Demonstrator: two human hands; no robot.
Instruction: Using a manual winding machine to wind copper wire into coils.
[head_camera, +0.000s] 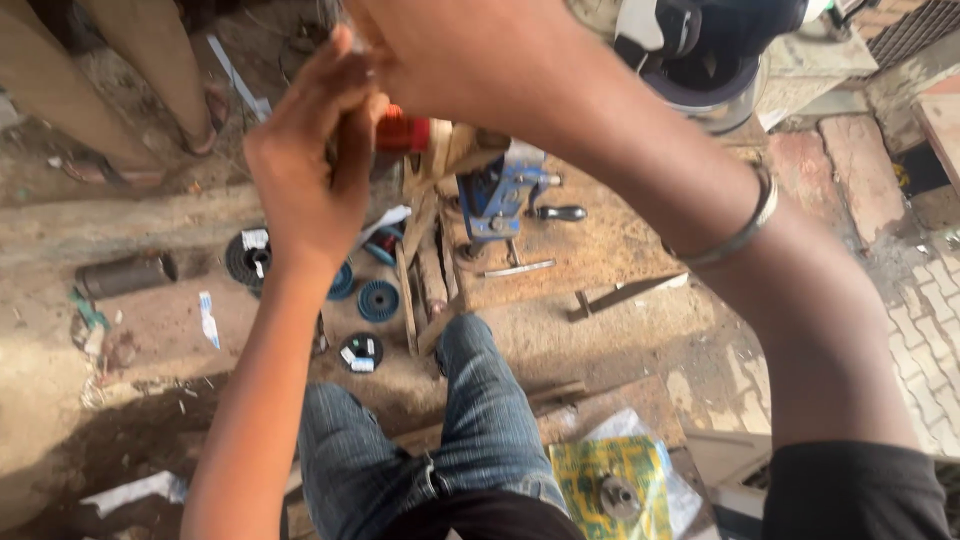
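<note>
Head view, looking straight down. Left hand (305, 165) raised close to the camera, fingers curled shut around a red cylindrical part (402, 134), only the end of it showing past the knuckles. Right hand (450, 60) pressed in from the upper right against the same spot, its palm and fingers mostly cut off by the top edge, so whether that grip is clenched or released cannot be told. Metal bangle (745, 230) on the right wrist.

Directly below the hands, a blue bench vise (497, 195) with a black-knobbed handle (558, 212), mounted on a worn, rust-stained desk (600, 250). Pale wooden pieces (440, 160) standing at the vise, just beside the red part. Rough wooden slats (425, 280) leaning off the desk's front edge, near a knee in blue jeans (480, 400).

On the dirt floor (60, 400), several round discs: a black one (248, 258) partly behind the left forearm, a blue one (378, 300), and a smaller black one (361, 351) with a white label. Dark cylinder (125, 274) lying far left. Metal angle bar (625, 295) on the desk's edge. Yellow-green packet (610, 480) at the bottom with a metal fitting on it. Another person's trousered legs (100, 70) at top left, well apart.
</note>
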